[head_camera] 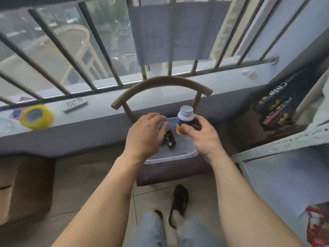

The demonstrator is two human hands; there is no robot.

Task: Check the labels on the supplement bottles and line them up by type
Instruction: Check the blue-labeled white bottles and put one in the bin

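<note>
Jeans-clad knees point(154, 230) and a sandalled foot point(179, 204) are showing below as I am holding a white-capped supplement bottle point(185, 120) upright in my right hand point(201, 138), fingers and thumb curled round it. Over the clear plastic box point(185, 152) on the chair point(160, 86), my left hand point(146, 134) is hovering with fingers curled above a dark bottle point(170, 139); whether it is gripping, I cannot tell.

Chair seat point(170, 172) carries my clear plastic bin point(178, 154), sitting toward its back edge; dark bottle point(170, 139) lies inside.

Chair back point(160, 84) arcs behind clear bin point(188, 154); dark bottle point(170, 139) inside; bin open above.
</note>
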